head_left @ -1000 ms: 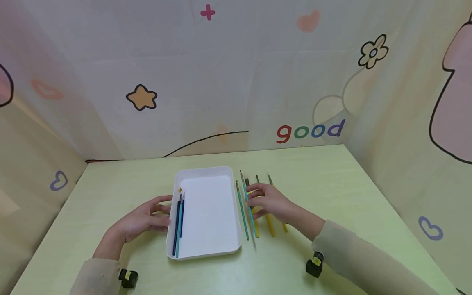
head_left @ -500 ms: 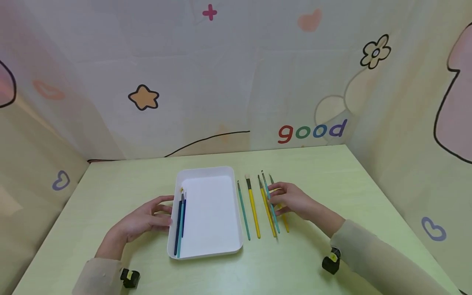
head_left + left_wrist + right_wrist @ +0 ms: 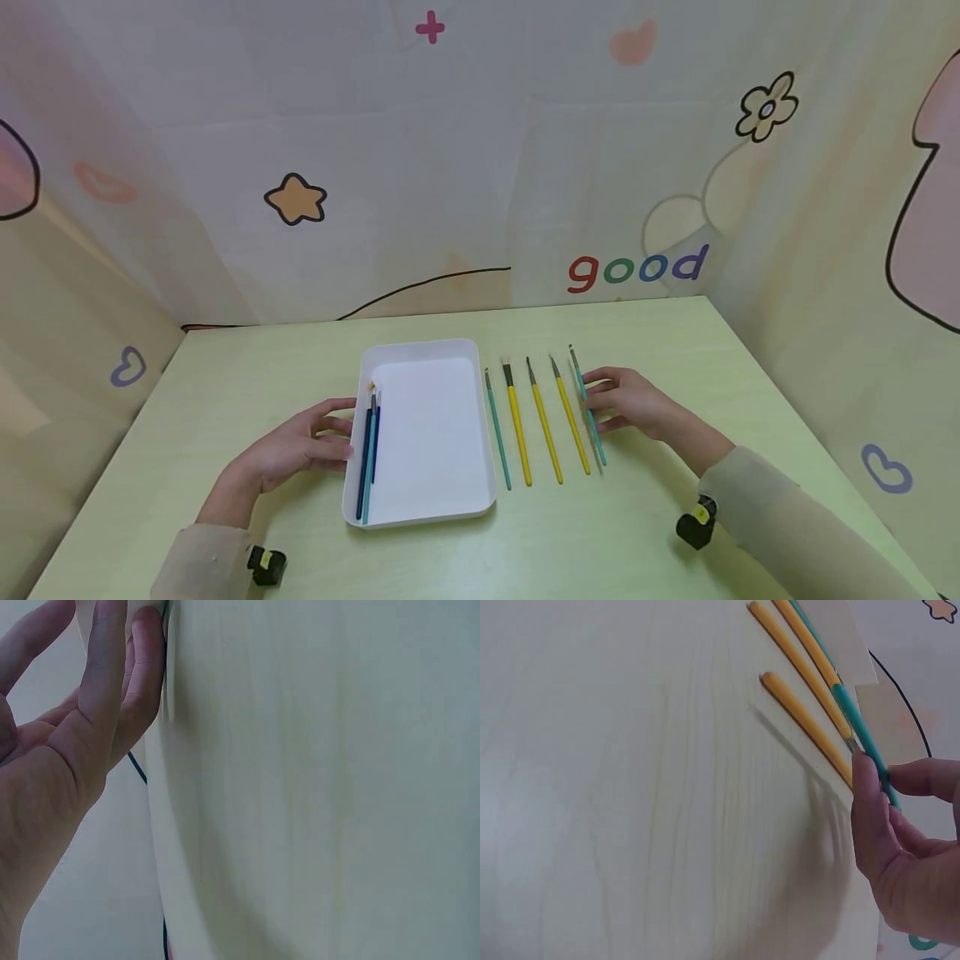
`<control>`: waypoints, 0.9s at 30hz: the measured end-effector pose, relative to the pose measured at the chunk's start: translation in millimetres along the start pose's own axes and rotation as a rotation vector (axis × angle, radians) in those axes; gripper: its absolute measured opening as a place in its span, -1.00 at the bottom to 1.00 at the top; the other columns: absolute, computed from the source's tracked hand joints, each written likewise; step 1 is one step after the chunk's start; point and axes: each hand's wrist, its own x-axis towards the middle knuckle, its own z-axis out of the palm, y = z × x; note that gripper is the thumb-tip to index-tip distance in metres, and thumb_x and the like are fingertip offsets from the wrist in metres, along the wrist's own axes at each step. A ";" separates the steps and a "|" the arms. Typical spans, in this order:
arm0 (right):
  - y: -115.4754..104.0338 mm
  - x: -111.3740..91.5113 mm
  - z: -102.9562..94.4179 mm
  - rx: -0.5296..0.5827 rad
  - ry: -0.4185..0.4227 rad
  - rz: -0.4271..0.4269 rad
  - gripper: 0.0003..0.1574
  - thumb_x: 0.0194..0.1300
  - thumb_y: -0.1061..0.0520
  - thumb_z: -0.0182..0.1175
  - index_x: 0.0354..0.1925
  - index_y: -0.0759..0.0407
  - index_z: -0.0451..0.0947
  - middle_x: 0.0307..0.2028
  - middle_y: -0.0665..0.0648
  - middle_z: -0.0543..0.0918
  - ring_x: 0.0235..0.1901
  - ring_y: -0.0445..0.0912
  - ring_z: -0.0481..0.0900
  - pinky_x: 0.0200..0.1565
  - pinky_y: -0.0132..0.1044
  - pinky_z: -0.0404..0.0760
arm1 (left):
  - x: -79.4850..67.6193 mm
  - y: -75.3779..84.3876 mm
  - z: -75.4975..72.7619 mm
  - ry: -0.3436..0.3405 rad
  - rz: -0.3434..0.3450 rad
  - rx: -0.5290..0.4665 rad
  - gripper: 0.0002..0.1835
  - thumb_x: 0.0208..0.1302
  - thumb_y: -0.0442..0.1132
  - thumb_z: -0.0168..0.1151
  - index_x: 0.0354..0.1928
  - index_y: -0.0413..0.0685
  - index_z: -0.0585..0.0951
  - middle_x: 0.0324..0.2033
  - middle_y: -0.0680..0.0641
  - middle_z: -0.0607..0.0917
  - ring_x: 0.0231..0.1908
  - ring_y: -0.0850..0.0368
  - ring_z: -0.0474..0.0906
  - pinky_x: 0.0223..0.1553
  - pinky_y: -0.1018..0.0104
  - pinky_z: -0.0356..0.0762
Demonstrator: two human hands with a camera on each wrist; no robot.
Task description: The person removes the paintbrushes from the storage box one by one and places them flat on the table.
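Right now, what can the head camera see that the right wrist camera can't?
Only the head view shows the left hand and the dark blue brushes. Only the right wrist view clearly shows grain lines in the table. Both show the right hand pinching a teal brush, with three yellow brushes nearby.

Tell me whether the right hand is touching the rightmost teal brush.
Touching: the right wrist view shows the right hand pinching the teal brush from both sides.
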 end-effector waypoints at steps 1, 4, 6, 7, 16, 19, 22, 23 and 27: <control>0.8 0.3 -1.7 -0.007 0.011 0.009 -0.34 0.43 0.25 0.24 0.40 0.36 0.29 0.09 0.34 0.57 -0.17 0.02 0.62 -0.16 -0.15 0.76 | 0.2 -0.4 -0.2 0.001 0.001 0.000 -0.09 0.29 -0.33 0.43 0.57 -0.13 0.12 0.25 -0.39 0.38 0.05 -0.16 0.60 0.06 0.03 0.67; 3.1 0.5 -4.8 -0.042 0.034 0.032 -0.34 0.41 0.25 0.26 0.38 0.36 0.31 0.06 0.33 0.57 -0.24 -0.01 0.63 -0.20 -0.19 0.76 | 0.2 -1.1 -0.5 0.005 0.000 0.003 -0.08 0.29 -0.32 0.43 0.57 -0.13 0.12 0.25 -0.39 0.38 0.06 -0.16 0.59 0.06 0.03 0.67; 3.9 0.3 -5.5 -0.069 0.050 0.050 -0.33 0.40 0.24 0.28 0.37 0.36 0.31 0.04 0.33 0.56 -0.28 -0.02 0.63 -0.23 -0.21 0.76 | 0.0 -1.4 -0.4 0.007 -0.002 0.004 -0.08 0.28 -0.32 0.44 0.57 -0.13 0.12 0.25 -0.39 0.38 0.06 -0.16 0.59 0.07 0.03 0.66; 4.1 0.0 -5.2 -0.080 0.061 0.060 -0.34 0.39 0.24 0.29 0.37 0.36 0.33 0.02 0.32 0.56 -0.30 -0.02 0.63 -0.24 -0.22 0.75 | -0.1 -1.5 -0.4 0.008 -0.003 0.003 -0.08 0.28 -0.32 0.44 0.57 -0.13 0.12 0.25 -0.39 0.38 0.06 -0.16 0.59 0.07 0.03 0.66; 9.1 -1.3 -3.5 -0.190 0.138 0.034 -0.42 0.34 0.26 0.33 0.25 0.43 0.41 -0.14 0.27 0.61 -0.38 -0.04 0.62 -0.30 -0.20 0.77 | -0.1 -3.5 -1.0 0.001 0.005 -0.003 -0.09 0.29 -0.33 0.43 0.57 -0.13 0.12 0.25 -0.40 0.38 0.06 -0.16 0.60 0.07 0.02 0.66; 10.6 -0.5 -2.1 -0.234 0.161 0.017 -0.45 0.31 0.27 0.34 0.20 0.44 0.44 -0.19 0.26 0.62 -0.40 -0.04 0.63 -0.33 -0.19 0.77 | 0.1 -3.0 -1.2 0.001 0.004 -0.004 -0.09 0.29 -0.33 0.42 0.57 -0.13 0.12 0.25 -0.40 0.38 0.06 -0.16 0.60 0.07 0.03 0.66; 11.2 -0.3 0.3 -0.270 0.185 0.004 -0.48 0.30 0.27 0.35 0.16 0.44 0.46 -0.22 0.25 0.62 -0.41 -0.04 0.64 -0.36 -0.19 0.76 | -0.3 -1.7 -0.9 0.002 0.002 -0.001 -0.09 0.29 -0.33 0.42 0.57 -0.13 0.12 0.25 -0.39 0.38 0.06 -0.16 0.60 0.07 0.03 0.66; 10.9 -0.6 1.4 -0.282 0.192 0.001 -0.48 0.30 0.27 0.35 0.15 0.44 0.47 -0.22 0.25 0.62 -0.41 -0.04 0.63 -0.37 -0.19 0.76 | -0.4 -1.4 -0.7 0.002 0.000 0.001 -0.10 0.29 -0.33 0.42 0.57 -0.13 0.12 0.25 -0.39 0.38 0.06 -0.16 0.59 0.07 0.03 0.66; 9.2 -2.3 4.9 -0.317 0.215 -0.004 -0.51 0.28 0.28 0.36 0.12 0.44 0.48 -0.26 0.23 0.59 -0.45 -0.05 0.59 -0.41 -0.23 0.74 | 0.2 -1.0 -0.1 0.004 -0.007 0.005 -0.10 0.30 -0.33 0.42 0.57 -0.11 0.13 0.25 -0.39 0.38 0.06 -0.16 0.59 0.07 0.04 0.66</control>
